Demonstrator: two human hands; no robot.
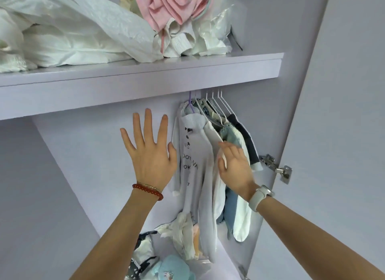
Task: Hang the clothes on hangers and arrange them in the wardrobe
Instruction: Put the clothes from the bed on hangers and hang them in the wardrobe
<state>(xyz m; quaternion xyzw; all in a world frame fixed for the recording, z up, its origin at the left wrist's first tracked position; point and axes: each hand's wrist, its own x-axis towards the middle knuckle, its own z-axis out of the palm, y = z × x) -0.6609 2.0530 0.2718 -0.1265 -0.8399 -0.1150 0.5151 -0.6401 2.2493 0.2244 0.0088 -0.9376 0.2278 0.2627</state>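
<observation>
Head view: left hand (149, 154) raised, fingers spread, released; right hand (234, 165) flat against hanging grey shirt (194, 171).

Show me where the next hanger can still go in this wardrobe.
Free: the stretch under the shelf left of the purple hanger, where the open left hand is. Crowded: the right end, where the printed white top and white hangers pack toward the door hinge; the right hand touches those clothes.

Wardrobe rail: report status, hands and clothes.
Left hand open, fingers spread, holding nothing. Right hand open, against the grey printed top on its purple hanger. Hung clothes bunched at rail's right end. Nothing blocking.
</observation>
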